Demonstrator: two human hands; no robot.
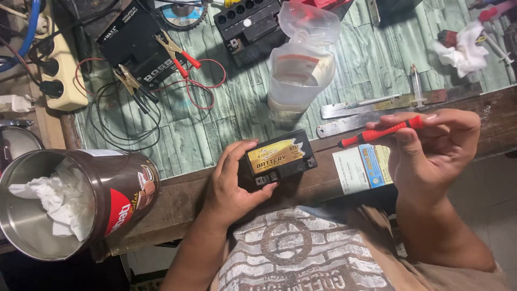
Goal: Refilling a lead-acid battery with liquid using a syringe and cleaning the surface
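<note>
The left hand [229, 180] holds a small black battery [280, 160] with a gold label at the edge of the workbench [177, 188]; the fingers are wrapped around its left side and the thumb presses under its near face, so the hand is closed on it and keeps it tilted, with the terminals at the lower side just beside the thumb. The right hand [431, 148] is raised to the right of the battery, apart from it, and its fingers are pinched together on a red and black screwdriver [377, 133]. The handle lies between the thumb and the fingertips, and the thin tip points left toward the battery but does not touch it. As I judge it, the step in hand is the preparation of the tool: the battery is already steadied, and the screwdriver is being turned to a good grip. The next move, I think, needs the tip to be brought down to the battery while the left hand keeps the case firm, with care that the metal tip does not bridge the two terminals. Beyond the fingers of the left hand stands a clear plastic jug [299, 70] with some liquid. Further left, past the wrist, lies an open metal can [70, 199] with crumpled paper inside. Behind the right fingertips lie flat metal strips [377, 110] and a syringe [416, 83].
</note>
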